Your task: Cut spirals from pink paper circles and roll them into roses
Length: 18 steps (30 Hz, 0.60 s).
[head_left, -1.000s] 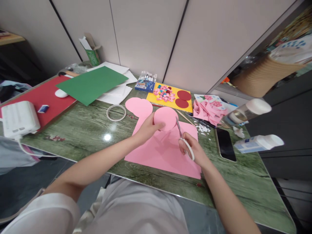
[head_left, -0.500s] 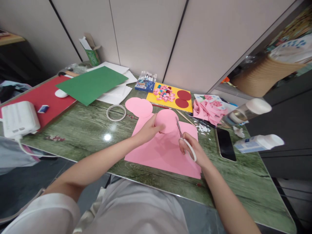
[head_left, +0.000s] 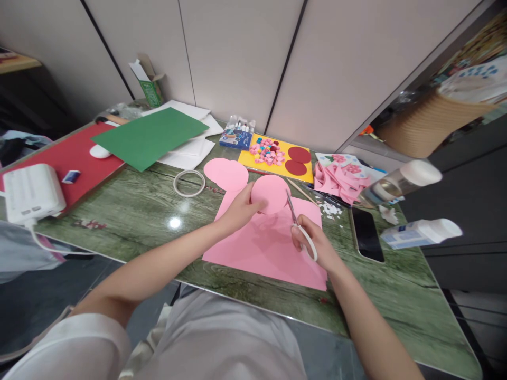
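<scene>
A round piece of pink paper point(head_left: 270, 193) is pinched at its left edge by my left hand point(head_left: 246, 207), thumb on top. My right hand point(head_left: 312, 240) is closed around the white-handled scissors point(head_left: 307, 241), whose blades meet the right edge of the pink circle. Below both hands lies a large pink sheet point(head_left: 265, 258) on the table. Two cut pink circles point(head_left: 225, 173) overlap each other just beyond my left hand. How far the blades are parted is too small to make out.
A tape ring point(head_left: 189, 183) lies left of the pink sheet. Small pompoms point(head_left: 268, 152) and dark red circles point(head_left: 298, 161) rest on yellow card. Pink scraps point(head_left: 341, 181), white paper bits point(head_left: 330, 209), a phone point(head_left: 367, 235) and bottles point(head_left: 422, 233) stand or lie to the right.
The pink circle has turned or tilted slightly in my left hand and shifted a little left. The scissors' handles have drawn slightly closer together. All else stays put.
</scene>
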Each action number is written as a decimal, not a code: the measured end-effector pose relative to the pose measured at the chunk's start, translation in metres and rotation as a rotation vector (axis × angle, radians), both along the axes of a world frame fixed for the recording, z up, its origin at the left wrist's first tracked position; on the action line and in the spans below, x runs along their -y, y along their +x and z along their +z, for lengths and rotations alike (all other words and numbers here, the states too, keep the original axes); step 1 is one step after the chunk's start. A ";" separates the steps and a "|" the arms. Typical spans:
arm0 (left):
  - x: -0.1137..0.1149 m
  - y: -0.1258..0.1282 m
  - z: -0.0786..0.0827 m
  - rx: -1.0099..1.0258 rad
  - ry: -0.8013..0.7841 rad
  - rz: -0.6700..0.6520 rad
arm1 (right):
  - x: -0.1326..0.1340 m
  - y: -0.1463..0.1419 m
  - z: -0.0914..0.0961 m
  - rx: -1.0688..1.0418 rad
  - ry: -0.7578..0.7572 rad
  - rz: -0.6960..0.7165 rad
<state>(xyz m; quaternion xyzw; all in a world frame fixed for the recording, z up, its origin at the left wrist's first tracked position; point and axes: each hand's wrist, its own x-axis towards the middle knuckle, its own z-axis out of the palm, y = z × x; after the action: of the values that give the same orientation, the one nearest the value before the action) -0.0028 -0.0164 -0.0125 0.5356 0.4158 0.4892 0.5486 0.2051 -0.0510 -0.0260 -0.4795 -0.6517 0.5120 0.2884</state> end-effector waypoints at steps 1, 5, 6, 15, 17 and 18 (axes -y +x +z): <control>0.000 0.000 0.000 -0.002 0.000 0.006 | 0.000 0.000 0.000 -0.001 0.001 0.001; 0.000 0.000 0.000 0.010 -0.002 0.017 | 0.000 -0.001 0.000 0.002 0.006 -0.001; -0.001 0.000 0.000 0.017 -0.006 0.014 | 0.000 -0.001 0.000 0.004 0.006 -0.002; 0.000 0.000 0.003 0.053 -0.048 -0.028 | 0.000 -0.001 0.000 0.001 -0.004 0.009; 0.001 -0.001 0.004 0.035 -0.057 -0.041 | 0.000 -0.001 0.000 0.000 0.003 0.009; 0.001 -0.001 0.004 0.030 -0.061 -0.043 | 0.001 -0.001 0.000 0.002 0.005 0.008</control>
<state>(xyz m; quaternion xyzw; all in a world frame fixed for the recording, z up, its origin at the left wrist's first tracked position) -0.0036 -0.0173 -0.0090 0.5199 0.4105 0.4723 0.5815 0.2042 -0.0515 -0.0257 -0.4767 -0.6551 0.5112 0.2869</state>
